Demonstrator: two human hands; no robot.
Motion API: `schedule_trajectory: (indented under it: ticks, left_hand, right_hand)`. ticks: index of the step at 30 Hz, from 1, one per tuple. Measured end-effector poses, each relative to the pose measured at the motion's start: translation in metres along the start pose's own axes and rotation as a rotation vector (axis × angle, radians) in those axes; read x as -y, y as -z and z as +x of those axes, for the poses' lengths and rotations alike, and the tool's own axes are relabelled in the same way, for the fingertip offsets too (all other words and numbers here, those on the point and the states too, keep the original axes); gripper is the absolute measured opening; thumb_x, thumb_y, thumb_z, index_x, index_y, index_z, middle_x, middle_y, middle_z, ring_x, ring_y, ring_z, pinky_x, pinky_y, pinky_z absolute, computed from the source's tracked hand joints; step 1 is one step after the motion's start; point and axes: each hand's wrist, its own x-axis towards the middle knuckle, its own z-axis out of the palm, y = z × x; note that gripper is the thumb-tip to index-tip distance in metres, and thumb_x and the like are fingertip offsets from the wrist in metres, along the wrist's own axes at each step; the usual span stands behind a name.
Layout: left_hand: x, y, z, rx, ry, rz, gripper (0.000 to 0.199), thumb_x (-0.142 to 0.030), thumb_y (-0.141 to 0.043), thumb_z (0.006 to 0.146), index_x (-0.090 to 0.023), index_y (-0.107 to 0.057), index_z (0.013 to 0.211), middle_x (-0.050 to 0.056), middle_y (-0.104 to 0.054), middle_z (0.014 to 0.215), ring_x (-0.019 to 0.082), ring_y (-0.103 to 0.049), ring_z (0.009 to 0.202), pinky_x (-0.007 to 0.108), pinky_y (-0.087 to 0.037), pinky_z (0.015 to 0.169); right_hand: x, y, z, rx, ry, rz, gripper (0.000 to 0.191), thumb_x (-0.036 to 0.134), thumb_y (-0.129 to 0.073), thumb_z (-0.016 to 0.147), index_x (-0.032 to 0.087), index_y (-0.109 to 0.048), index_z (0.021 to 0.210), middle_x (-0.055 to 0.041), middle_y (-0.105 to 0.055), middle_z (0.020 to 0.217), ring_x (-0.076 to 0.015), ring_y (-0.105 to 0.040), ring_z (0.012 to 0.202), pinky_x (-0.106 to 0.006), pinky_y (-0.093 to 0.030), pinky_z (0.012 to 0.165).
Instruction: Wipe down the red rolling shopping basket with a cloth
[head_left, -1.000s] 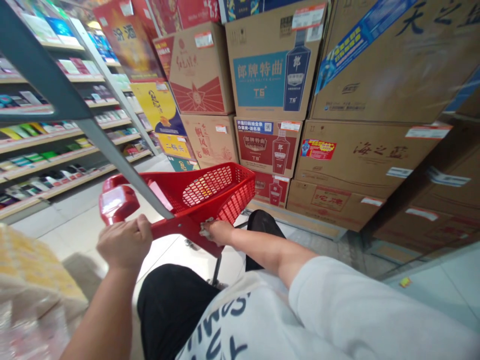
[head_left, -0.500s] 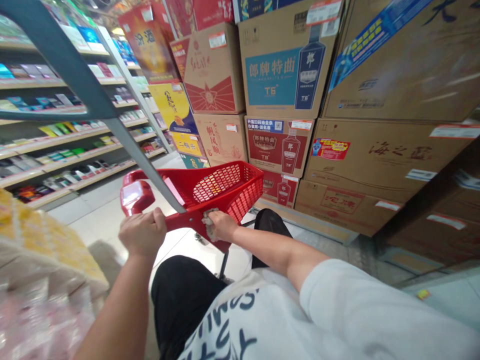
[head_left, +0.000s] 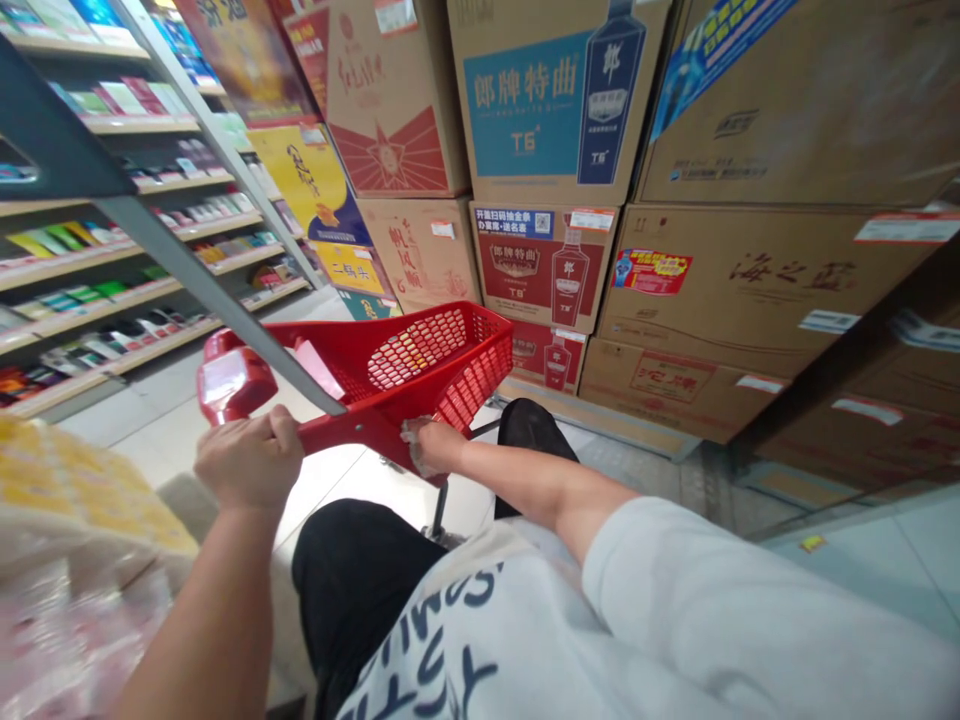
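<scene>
The left hand (head_left: pixel 247 460) is closed tight on the red cart's (head_left: pixel 420 375) handle to keep it steady, while the right hand (head_left: pixel 435 445) presses a small cloth (head_left: pixel 411 437) against its side

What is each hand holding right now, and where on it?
Left hand grips the red cart by its handle bar; right hand presses a cloth against the basket's near edge.

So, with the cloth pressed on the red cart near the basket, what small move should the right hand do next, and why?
Probably slide the cloth a little along the red cart frame toward the left hand. The right hand presses it at the basket's near corner, while the left hand grips the handle bar and steadies the cart, so that stretch looks reachable.
</scene>
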Motion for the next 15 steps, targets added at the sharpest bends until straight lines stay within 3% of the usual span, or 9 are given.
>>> schedule_trajectory:
  ticks: [4, 9, 15]
  left_hand:
    - [-0.0016, 0.0022, -0.0001, 0.016, 0.016, -0.003, 0.051, -0.031, -0.029, 0.093, -0.015, -0.068, 0.064, 0.007, -0.060, 0.057, 0.018, -0.051, 0.058, 0.029, -0.033, 0.064]
    - [-0.0031, 0.0033, -0.0012, 0.033, 0.026, 0.004, 0.050, -0.031, -0.028, 0.093, -0.016, -0.067, 0.065, 0.006, -0.059, 0.058, 0.018, -0.050, 0.059, 0.029, -0.032, 0.065]
    - [-0.0027, 0.0045, -0.0023, 0.047, 0.012, 0.012, 0.052, -0.033, -0.027, 0.094, -0.015, -0.067, 0.066, 0.007, -0.060, 0.059, 0.018, -0.049, 0.060, 0.029, -0.031, 0.065]
  right_hand:
    - [0.0005, -0.0010, -0.0016, -0.096, 0.038, 0.033, 0.038, 0.017, -0.048, 0.086, 0.015, -0.049, 0.124, -0.0111, -0.060, 0.119, -0.0205, -0.056, 0.110, -0.033, -0.044, 0.095]
    - [-0.0023, 0.0029, -0.0047, 0.022, -0.022, 0.040, 0.033, 0.017, -0.056, 0.081, 0.014, -0.058, 0.114, -0.0087, -0.066, 0.106, -0.0227, -0.061, 0.095, -0.031, -0.048, 0.084]
    - [-0.0014, 0.0054, -0.0026, -0.035, 0.010, 0.060, 0.040, 0.015, -0.051, 0.084, 0.016, -0.053, 0.124, -0.0091, -0.060, 0.123, -0.0197, -0.054, 0.114, -0.030, -0.041, 0.098]
